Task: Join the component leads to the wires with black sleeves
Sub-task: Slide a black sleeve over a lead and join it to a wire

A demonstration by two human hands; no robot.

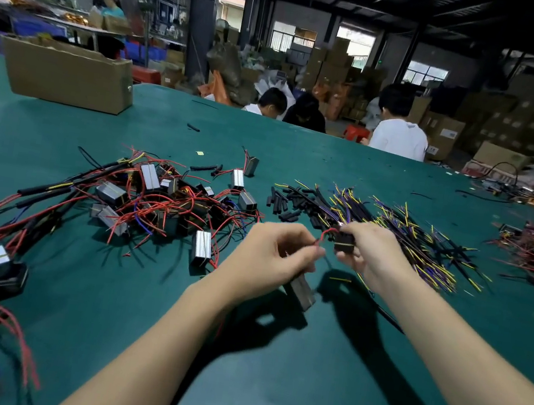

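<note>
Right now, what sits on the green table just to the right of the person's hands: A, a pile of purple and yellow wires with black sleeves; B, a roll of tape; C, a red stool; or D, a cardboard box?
A: the pile of purple and yellow wires with black sleeves spreads on the green table just beyond the right hand; the cardboard box stands far left.
</note>
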